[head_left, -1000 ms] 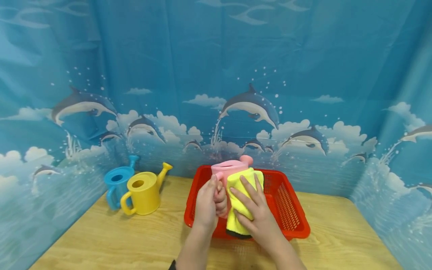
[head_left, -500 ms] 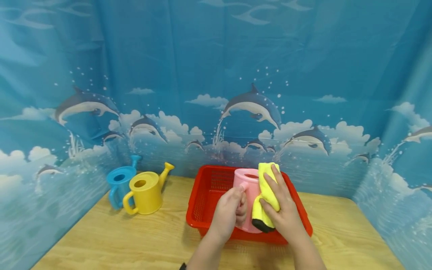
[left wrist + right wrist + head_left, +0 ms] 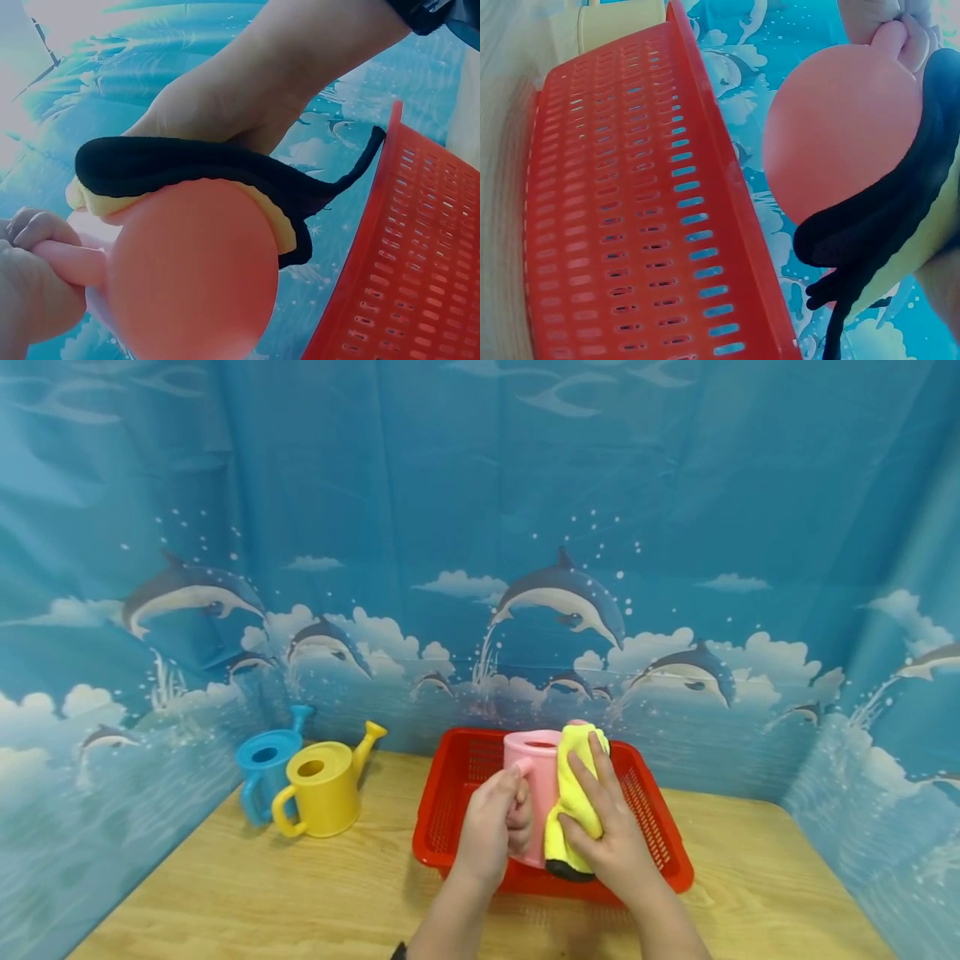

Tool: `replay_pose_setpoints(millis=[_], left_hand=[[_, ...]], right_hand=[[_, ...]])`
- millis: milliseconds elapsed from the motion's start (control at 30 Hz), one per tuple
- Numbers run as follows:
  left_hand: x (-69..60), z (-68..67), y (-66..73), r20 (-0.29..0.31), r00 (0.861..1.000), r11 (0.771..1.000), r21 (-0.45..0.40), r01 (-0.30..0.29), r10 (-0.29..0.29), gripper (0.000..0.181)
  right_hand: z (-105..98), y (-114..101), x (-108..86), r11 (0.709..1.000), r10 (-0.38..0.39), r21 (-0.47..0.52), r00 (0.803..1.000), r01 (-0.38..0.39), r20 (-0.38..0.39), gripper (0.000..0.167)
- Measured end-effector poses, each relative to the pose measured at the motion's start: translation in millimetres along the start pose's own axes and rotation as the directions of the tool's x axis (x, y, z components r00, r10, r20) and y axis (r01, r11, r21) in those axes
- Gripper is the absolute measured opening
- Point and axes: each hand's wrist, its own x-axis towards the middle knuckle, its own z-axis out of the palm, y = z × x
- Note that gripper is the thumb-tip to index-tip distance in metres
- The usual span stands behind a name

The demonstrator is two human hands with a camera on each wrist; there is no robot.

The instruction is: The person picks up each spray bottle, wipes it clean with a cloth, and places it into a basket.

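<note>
Blue dolphin-print curtain lines the back and both sides of the wooden bench; a red slotted basket sits near the middle of the bench; a yellow watering can stands upright to its left, partly in front of a blue watering can. Pink watering can: held roughly upright; it overlaps the basket in the head view; both wrist views show its base apart from the basket wall. Left hand: grip curled tightly round the can's handle. Right hand: grip spread, fingers extended and thumb apart, pressing a yellow cloth against the can's right side; the cloth's dark border follows the base edge; the spout tip shows just above the cloth.
</note>
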Motion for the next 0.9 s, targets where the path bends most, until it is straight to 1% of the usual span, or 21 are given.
replay_pose_setpoints(millis=[100, 200, 300, 400, 533, 667, 767, 833, 900], left_hand=[[1.2, -1.9, 0.4, -0.014, 1.0, 0.999, -0.039, 0.001, -0.002, 0.04], [2.4, -5.3, 0.2, -0.033, 0.999, 0.997, -0.08, -0.001, -0.001, 0.042], [3.6, -10.6, 0.8, -0.056, 0.998, 0.994, -0.11, -0.016, 0.01, 0.045], [4.3, -17.8, 4.0, -0.087, 0.996, 0.992, -0.118, -0.034, 0.023, 0.044], [5.2, -29.4, 10.7, -0.105, 0.994, 0.984, -0.171, -0.055, 0.037, 0.043], [5.2, -38.5, 17.0, -0.106, 0.993, 0.962, -0.261, -0.076, 0.049, 0.042], [4.8, -42.0, 19.5, -0.123, 0.991, 0.952, -0.294, -0.085, 0.05, 0.043], [4.7, -43.0, 20.5, -0.128, 0.99, 0.947, -0.308, -0.088, 0.051, 0.042], [4.7, -43.0, 21.0, -0.128, 0.991, 0.946, -0.312, -0.087, 0.049, 0.042]], right_hand=[[1, 0, -0.6, 1.0, -0.012, -0.028, 1.0, 0.012, 0.008, 0.078], [3, 1, -0.7, 0.998, -0.041, -0.038, 0.999, 0.041, 0.017, 0.076], [7, 2, -0.5, 0.996, -0.087, -0.021, 0.996, 0.087, 0.035, 0.075], [11, 3, -0.8, 0.992, -0.13, 0.005, 0.989, 0.13, 0.071, 0.074], [14, 0, -1.5, 0.981, -0.193, 0.017, 0.974, 0.192, 0.121, 0.074], [11, -3, -0.2, 0.961, -0.274, 0.008, 0.947, 0.276, 0.167, 0.073], [7, -3, 0.1, 0.95, -0.308, 0.019, 0.929, 0.311, 0.204, 0.072], [4, -2, -0.4, 0.947, -0.319, 0.045, 0.922, 0.317, 0.219, 0.072], [1, -1, -1.1, 0.95, -0.313, 0.096, 0.922, 0.298, 0.229, 0.072]])
